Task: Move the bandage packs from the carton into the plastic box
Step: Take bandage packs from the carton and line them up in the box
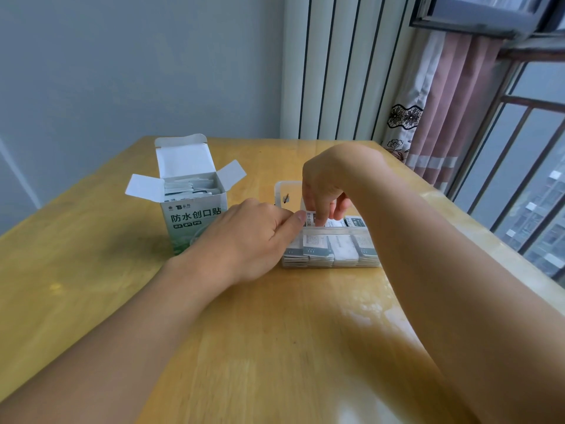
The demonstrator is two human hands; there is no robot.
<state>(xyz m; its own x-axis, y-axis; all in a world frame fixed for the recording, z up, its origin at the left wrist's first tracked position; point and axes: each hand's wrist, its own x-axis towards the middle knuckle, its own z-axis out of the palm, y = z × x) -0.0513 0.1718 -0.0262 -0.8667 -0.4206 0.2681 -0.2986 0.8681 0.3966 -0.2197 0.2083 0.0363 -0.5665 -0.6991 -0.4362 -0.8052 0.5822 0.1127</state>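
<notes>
A white-and-green carton [195,221] stands open on the wooden table, flaps up, with several bandage packs [191,187] inside. To its right sits a clear plastic box [331,250] filled with rows of packs, its lid [286,191] standing up behind. My right hand [325,186] reaches down from above and pinches an upright bandage pack [310,218] at the box's left end. My left hand [253,240] lies at the box's left side, its thumb pressed against that same pack.
The wooden table [275,332] stretches toward me. A ribbed white wall panel [336,71] and a pink curtain [452,111] stand behind the table. A barred window [526,148] runs along the right.
</notes>
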